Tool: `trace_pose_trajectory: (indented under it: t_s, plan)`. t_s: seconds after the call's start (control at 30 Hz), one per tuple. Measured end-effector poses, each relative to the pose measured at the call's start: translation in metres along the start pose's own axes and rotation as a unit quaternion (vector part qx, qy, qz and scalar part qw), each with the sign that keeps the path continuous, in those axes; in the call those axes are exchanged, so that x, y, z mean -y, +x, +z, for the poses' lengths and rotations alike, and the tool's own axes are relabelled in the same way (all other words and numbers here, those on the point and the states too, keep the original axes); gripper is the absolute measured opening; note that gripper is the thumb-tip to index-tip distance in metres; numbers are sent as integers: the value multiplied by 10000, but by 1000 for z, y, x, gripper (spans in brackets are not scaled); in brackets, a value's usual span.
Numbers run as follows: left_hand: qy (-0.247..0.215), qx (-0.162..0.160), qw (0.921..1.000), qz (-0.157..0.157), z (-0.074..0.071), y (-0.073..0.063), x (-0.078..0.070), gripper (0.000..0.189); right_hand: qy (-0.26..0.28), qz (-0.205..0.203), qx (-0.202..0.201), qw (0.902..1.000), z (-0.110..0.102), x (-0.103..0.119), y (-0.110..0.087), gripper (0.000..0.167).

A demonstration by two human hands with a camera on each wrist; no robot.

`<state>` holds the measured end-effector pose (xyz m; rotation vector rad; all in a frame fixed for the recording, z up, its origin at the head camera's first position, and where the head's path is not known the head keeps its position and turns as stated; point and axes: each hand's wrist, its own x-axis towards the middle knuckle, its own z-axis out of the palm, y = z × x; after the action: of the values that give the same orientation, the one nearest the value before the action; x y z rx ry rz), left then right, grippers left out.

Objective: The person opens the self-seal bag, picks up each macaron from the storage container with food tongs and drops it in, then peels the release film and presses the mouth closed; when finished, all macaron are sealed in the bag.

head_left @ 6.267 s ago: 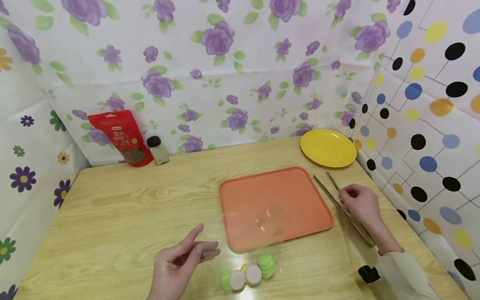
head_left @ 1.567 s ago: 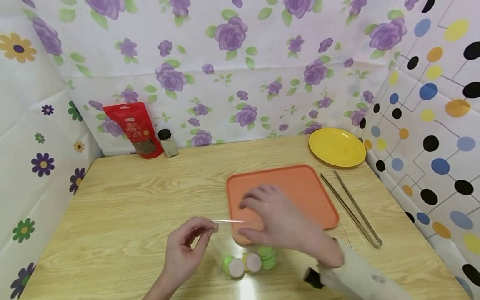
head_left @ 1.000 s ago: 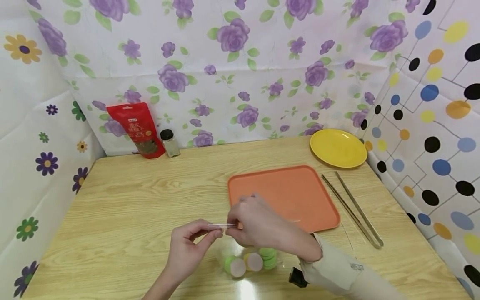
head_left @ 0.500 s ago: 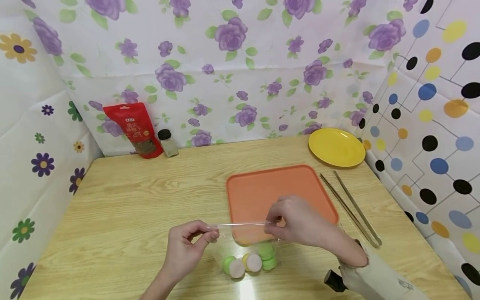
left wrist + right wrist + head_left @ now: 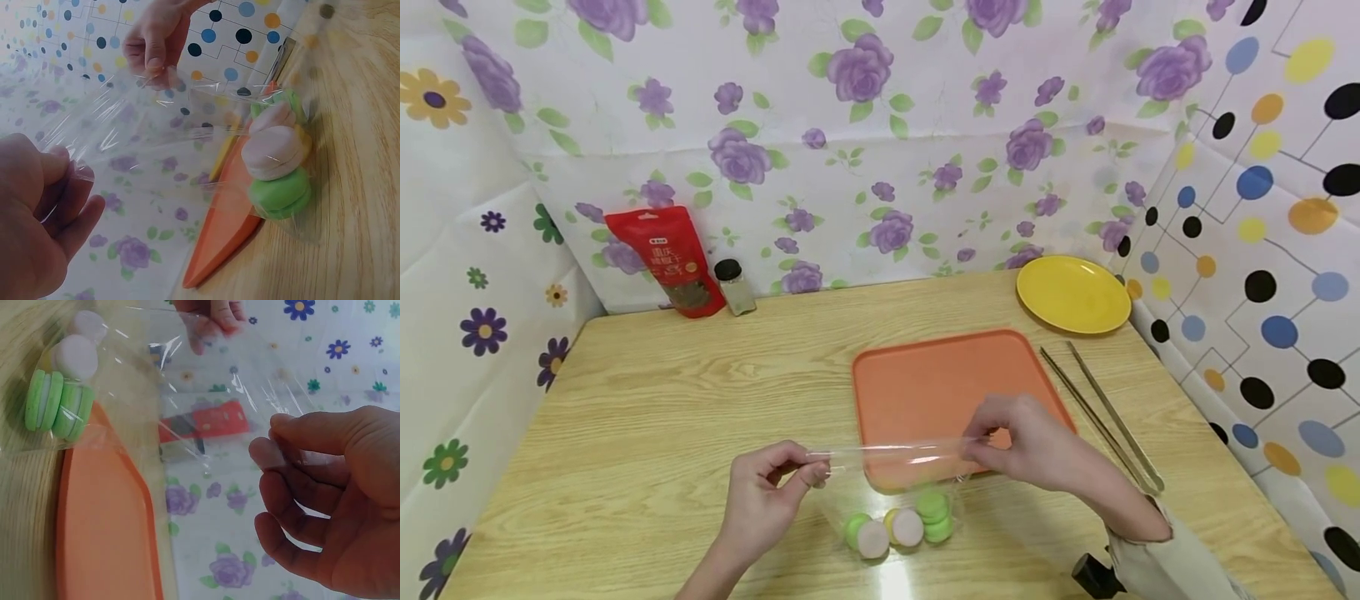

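Note:
A clear plastic bag [image 5: 891, 467] is stretched between my two hands, its top edge drawn into a nearly straight line. My left hand [image 5: 769, 496] pinches one top corner between thumb and forefinger. At the opposite corner my right hand [image 5: 1030, 442] pinches the film the same way, as the right wrist view also shows. Several macarons, green, yellow and pale pink, lie in the bottom of the bag, among them a green macaron [image 5: 279, 192] and a pale pink macaron [image 5: 271, 152]. The bag's upper part overlaps the orange tray [image 5: 940, 383] in the head view.
Right of the tray lie metal tongs [image 5: 1105, 417], with a yellow plate [image 5: 1073, 294] behind them. A red pouch [image 5: 666, 260] and a black-capped jar [image 5: 734, 287] stand at the back left. Patterned sheets rise along the wooden table's [image 5: 647, 433] back and sides.
My right hand has left the tongs' side, come across to the bag's top edge near my left hand, then slid right along it. The left hand now pinches the film; the macarons stay in place.

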<state>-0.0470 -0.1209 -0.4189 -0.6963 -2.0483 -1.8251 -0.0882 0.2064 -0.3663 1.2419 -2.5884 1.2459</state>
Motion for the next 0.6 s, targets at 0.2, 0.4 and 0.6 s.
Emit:
trace_pose_trajectory:
  t_s: [0.2, 0.4, 0.6]
  plan:
    - [-40, 66, 9999, 94, -3, -1, 2, 20, 193, -56, -263, 9995, -1, -3, -8, 15]
    - [-195, 139, 9996, 176, -6, -3, 2, 20, 364, 0, -687, 9970, 2, -4, -16, 20]
    - [-61, 259, 9996, 83, -9, -8, -2, 20, 554, 14, -941, 9940, 7, -4, -24, 28]
